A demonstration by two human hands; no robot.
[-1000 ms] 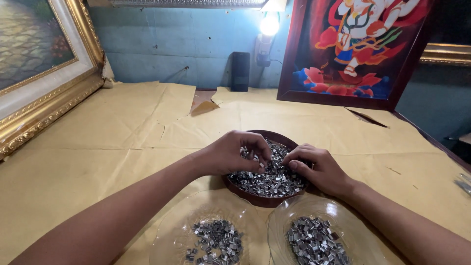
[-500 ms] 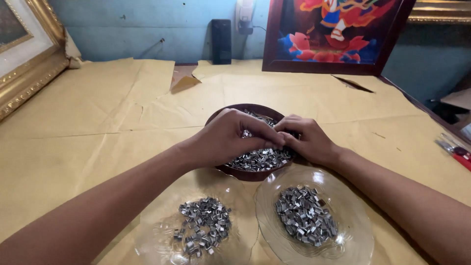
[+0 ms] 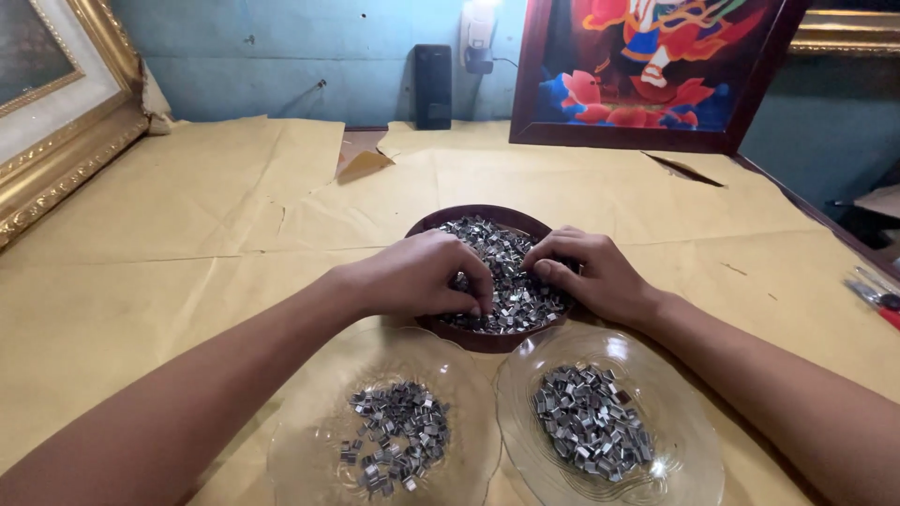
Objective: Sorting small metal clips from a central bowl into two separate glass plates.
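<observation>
A dark brown bowl [image 3: 469, 215] heaped with small silvery metal clips [image 3: 497, 255] sits in the middle of the paper-covered table. My left hand [image 3: 417, 274] lies over the bowl's left side, fingers curled down into the clips. My right hand [image 3: 591, 272] rests on the bowl's right side, fingertips pinched in the pile. In front of the bowl stand two clear glass plates: the left plate [image 3: 309, 450] holds a loose scatter of clips, the right plate [image 3: 684, 440] a denser heap.
Brown paper [image 3: 187, 244] covers the table. A gold picture frame [image 3: 66, 141] leans at the left, a dark-framed colourful painting [image 3: 656, 75] at the back right. A black box [image 3: 432, 86] stands against the blue wall. Small tools [image 3: 877, 298] lie at the right edge.
The view has tilted down and both glass plates show in full. Both hands stay in the brown bowl, fingers shifting slightly among the clips.
</observation>
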